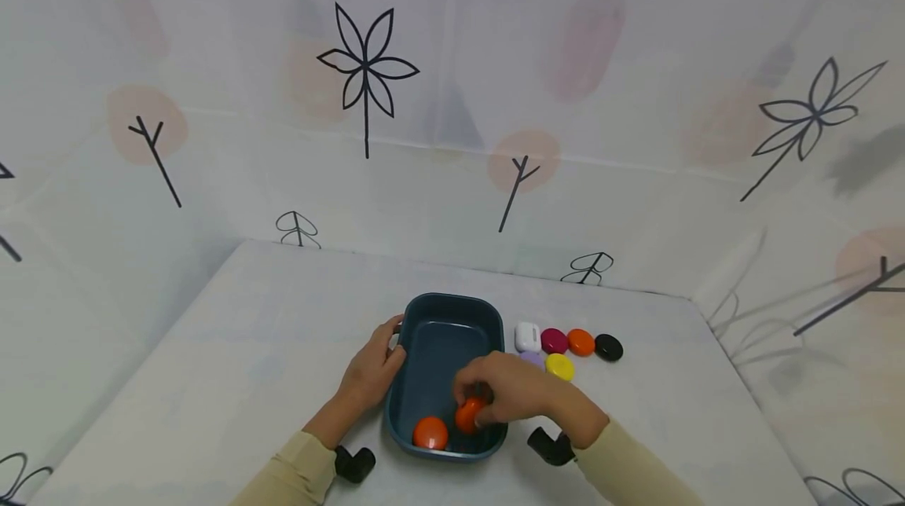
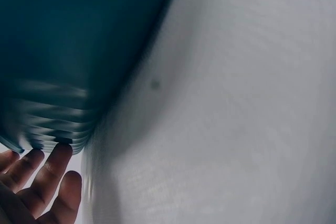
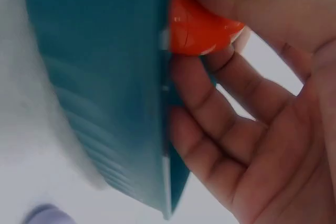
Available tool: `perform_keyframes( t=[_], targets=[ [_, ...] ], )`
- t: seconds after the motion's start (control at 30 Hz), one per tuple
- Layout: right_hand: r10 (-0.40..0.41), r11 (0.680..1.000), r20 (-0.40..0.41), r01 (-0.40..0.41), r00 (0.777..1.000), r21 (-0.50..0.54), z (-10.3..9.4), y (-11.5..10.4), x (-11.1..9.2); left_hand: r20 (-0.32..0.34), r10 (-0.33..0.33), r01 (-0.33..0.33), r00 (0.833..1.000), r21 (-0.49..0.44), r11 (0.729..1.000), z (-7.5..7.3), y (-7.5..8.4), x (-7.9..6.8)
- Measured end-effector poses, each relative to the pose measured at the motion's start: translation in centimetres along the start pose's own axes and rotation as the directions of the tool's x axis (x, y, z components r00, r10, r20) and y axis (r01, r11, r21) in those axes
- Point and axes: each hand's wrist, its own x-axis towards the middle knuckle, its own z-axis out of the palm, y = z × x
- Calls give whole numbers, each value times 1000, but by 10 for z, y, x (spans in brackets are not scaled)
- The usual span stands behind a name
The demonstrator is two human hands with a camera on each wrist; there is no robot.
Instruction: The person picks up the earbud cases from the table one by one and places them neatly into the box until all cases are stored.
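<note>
A dark teal rectangular tray (image 1: 441, 357) stands on the white table. My left hand (image 1: 369, 368) holds its left side, the thumb at the rim and the fingertips (image 2: 62, 153) against the ribbed outer wall. Over the tray's near right part, my right hand (image 1: 505, 388) pinches a glossy orange-red round piece (image 1: 468, 416) between thumb and fingers. In the right wrist view this domed orange-red piece (image 3: 197, 27) shows just beyond the rim, partly covered by the thumb. Another orange-red round piece (image 1: 430, 434) lies in the tray's near left corner.
Right of the tray lie a white rounded case (image 1: 527, 337) and a row of magenta (image 1: 555, 341), orange (image 1: 581, 342) and black round pieces (image 1: 609, 347). Nearer are a yellow one (image 1: 560, 368) and a partly hidden lavender one (image 1: 533, 359). A patterned cloth hangs behind.
</note>
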Motion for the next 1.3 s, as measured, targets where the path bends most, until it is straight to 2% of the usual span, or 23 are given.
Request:
perform_keyframes(
  t=[0.33,0.57,0.73,0.87,1.0,1.13,1.3],
  targets=[
    [61,997,-130,-67,990,-42,-22,-1,-17,-2,-4,4,1000,2,1000,-1,-2,-2],
    [48,994,-222,-68,974,-86,-42,7,-35,-2,-2,2,1000,-8,1000,0,-3,-2],
    [109,984,-278,-144,954,-109,-52,10,-47,-1,-6,6,1000,-14,1000,0,-3,-1],
    [193,965,-346,-242,918,-102,-55,16,-55,-2,-7,7,1000,-10,1000,-1,-2,-1],
    [306,936,-400,-350,864,-40,-56,24,-62,-2,-1,1,1000,-6,1000,-1,-1,0],
    [382,908,-426,-420,820,6,-56,33,-71,4,0,0,1000,-2,1000,-1,0,1],
    [432,884,-440,-466,788,33,-56,45,-82,9,-6,6,1000,-1,1000,-1,1,1]
  ],
)
